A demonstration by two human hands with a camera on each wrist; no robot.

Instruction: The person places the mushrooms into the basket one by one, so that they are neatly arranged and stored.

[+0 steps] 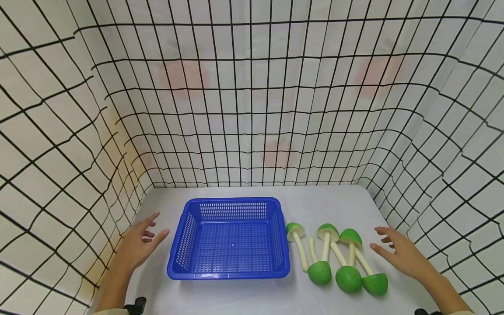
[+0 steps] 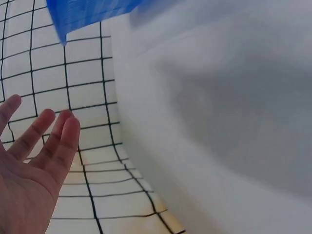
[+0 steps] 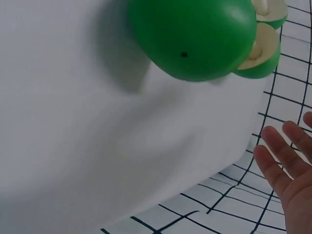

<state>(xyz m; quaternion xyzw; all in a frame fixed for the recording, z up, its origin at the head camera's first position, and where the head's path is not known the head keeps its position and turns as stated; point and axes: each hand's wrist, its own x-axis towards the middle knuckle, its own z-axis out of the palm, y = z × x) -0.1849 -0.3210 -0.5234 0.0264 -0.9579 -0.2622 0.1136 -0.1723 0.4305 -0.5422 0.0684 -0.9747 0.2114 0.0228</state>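
White tabletop (image 1: 232,299), gridded walls (image 1: 242,100), blue basket (image 1: 228,276), mushrooms (image 1: 348,279)

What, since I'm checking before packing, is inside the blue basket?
The blue basket shows only its bare perforated floor and three inner walls. The green-capped mushrooms lie outside, to its right. The front rim hides the near wall's inner face.

No text, label, brand, number or sign is readable.
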